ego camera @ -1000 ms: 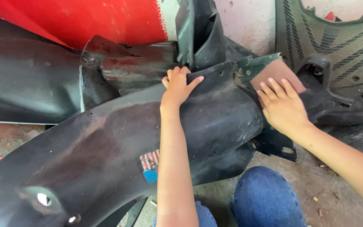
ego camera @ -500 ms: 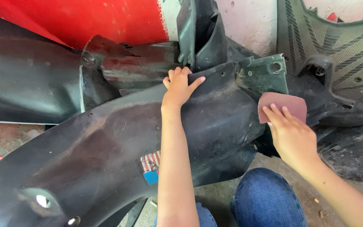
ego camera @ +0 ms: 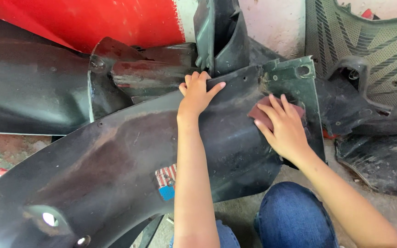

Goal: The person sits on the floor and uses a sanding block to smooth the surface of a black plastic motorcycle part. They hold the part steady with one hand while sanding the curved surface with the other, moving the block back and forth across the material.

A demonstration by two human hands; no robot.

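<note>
Head view, single entry.

1. Large black plastic fender panel (ego camera: 116,170): curved, scuffed and dusty, lying slantwise from lower left to upper right across the person's lap and the floor. A small red, white and blue sticker (ego camera: 166,181) sits near its lower edge. Its upper right end is a greenish mounting tab (ego camera: 295,76) with a round hole.

2. Left hand (ego camera: 197,94): laid on the panel's upper edge, fingers curled over the rim, thumb spread along the surface. The grip is half closed on the rim, apparently to steady the panel against the rubbing.

3. Right hand (ego camera: 285,128): flat, fingers spread, pressing a reddish-brown sheet of sandpaper (ego camera: 260,112) against the panel just below the mounting tab. The grip is open and flat; the sheet is pinned under the fingers rather than pinched, which suits broad, even pressure.

4. Blue jeans (ego camera: 295,216): the person's knee, below the panel's right end, seemingly propping it.

5. Surroundings: a red body panel (ego camera: 93,20) at the top left; a second dark glossy panel (ego camera: 28,92) behind at the left; an upright dark moulded piece (ego camera: 221,32) at the top centre; a patterned grey footboard (ego camera: 368,50) at the upper right; further black moulded parts (ego camera: 377,151) at the right; concrete floor (ego camera: 391,206) beneath.
</note>
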